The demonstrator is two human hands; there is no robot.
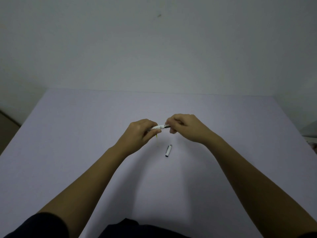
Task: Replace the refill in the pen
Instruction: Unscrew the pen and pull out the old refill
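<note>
A white pen [159, 127] with a silver ring is held level above the table, between both hands. My left hand [139, 134] grips its white barrel end. My right hand [184, 127] pinches the dark end beyond the silver ring. A thin pale yellowish refill [157, 138] hangs down from under my left hand's fingers; its lower end is faint. The white pen cap [168, 150], with a silver tip and dark mouth, lies on the table just below the hands.
The pale lilac table [85, 143] runs back to a plain wall. Its left edge shows a brown floor strip [6, 124]. Some unclear objects sit at the right edge [311, 134].
</note>
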